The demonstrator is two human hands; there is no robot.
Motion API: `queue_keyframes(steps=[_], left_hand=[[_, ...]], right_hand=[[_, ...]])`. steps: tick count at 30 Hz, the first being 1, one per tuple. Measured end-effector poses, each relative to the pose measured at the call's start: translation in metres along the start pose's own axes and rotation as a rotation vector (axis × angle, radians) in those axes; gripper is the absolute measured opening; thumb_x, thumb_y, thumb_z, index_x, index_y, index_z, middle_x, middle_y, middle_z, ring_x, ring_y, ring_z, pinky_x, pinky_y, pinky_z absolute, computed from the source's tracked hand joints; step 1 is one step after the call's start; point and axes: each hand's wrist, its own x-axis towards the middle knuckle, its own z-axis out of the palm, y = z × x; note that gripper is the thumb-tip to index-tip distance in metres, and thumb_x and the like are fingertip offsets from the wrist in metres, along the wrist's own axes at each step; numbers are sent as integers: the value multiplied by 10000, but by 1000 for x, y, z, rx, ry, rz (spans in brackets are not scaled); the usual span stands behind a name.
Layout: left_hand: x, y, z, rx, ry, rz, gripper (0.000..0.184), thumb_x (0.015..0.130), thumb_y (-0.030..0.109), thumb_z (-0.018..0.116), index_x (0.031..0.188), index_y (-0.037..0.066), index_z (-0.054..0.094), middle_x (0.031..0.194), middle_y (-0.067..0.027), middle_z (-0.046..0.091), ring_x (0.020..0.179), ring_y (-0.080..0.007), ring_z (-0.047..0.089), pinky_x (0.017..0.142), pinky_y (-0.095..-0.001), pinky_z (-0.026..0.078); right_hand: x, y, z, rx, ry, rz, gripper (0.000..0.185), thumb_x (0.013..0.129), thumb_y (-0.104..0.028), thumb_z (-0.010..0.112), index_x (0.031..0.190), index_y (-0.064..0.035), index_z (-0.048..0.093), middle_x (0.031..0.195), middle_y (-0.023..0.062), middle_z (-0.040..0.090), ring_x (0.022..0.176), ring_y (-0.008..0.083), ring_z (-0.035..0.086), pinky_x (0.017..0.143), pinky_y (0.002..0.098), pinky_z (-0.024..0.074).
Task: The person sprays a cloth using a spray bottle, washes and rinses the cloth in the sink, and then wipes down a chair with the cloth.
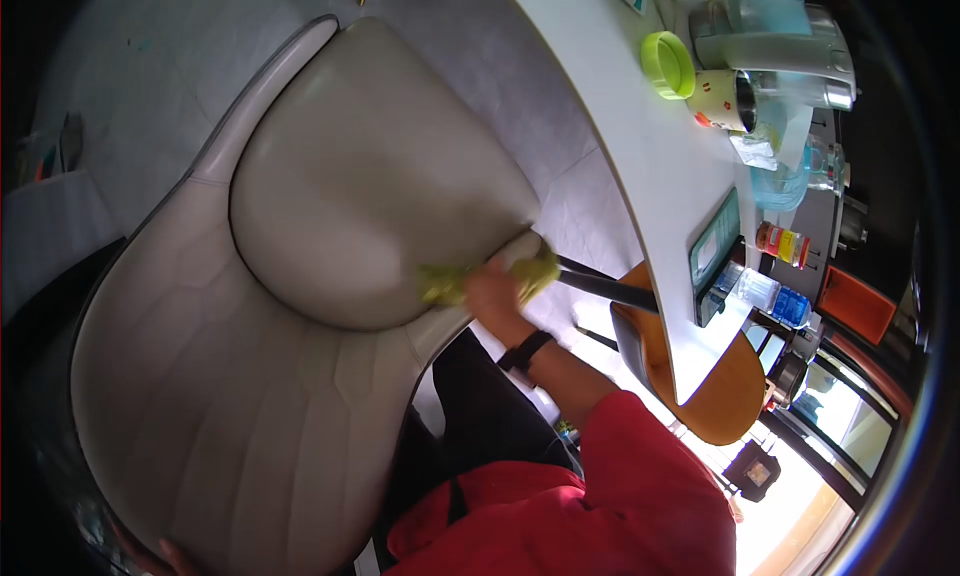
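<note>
A beige padded chair (330,166) with a stitched backrest (240,416) fills the left and middle of the head view. My right hand (493,298), with a dark band at the wrist, is closed around a yellow-green cloth (445,285). The cloth lies at the near right side of the seat, by the end of the armrest, and is smeared by motion. At the bottom left edge, my left hand (172,558) shows only partly, its fingers curled over the rim of the backrest.
To the right stands a white table (640,166) holding a green lid (667,66), a patterned cup (715,101), a kettle (770,54), a tablet-like device (715,241), a jar (783,245) and a water bottle (775,298). An orange chair (720,396) is beside the table. Grey floor (150,66) shows beyond.
</note>
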Motion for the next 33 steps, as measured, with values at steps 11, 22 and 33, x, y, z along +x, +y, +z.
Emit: queue_keyframes(steps=[11, 22, 33], left_hand=[[-5, -10, 1, -151, 12, -226, 694, 933, 421, 517, 1510, 131, 265, 1497, -126, 297, 1336, -297, 372, 1083, -444, 334], [-7, -4, 7, -466, -10, -241, 603, 952, 233, 480, 1497, 82, 272, 1489, -122, 328, 1319, -280, 389, 1089, -424, 329], [-8, -18, 11, -668, -22, -132, 572, 949, 135, 493, 1485, 86, 300, 1468, -146, 364, 1316, -259, 395, 1105, -379, 300]], right_hand=[[13, 14, -49, -154, 26, -173, 151, 820, -108, 565, 873, -90, 705, 924, 118, 656, 988, 313, 586, 751, 412, 550], [-123, -133, -32, 627, -97, -444, 131, 794, -92, 543, 806, -25, 655, 831, 152, 655, 826, 344, 629, 743, 427, 520], [-86, -38, -97, 1376, -324, -508, 379, 969, -65, 299, 1166, -32, 622, 1169, 159, 647, 1107, 253, 622, 953, 355, 494]])
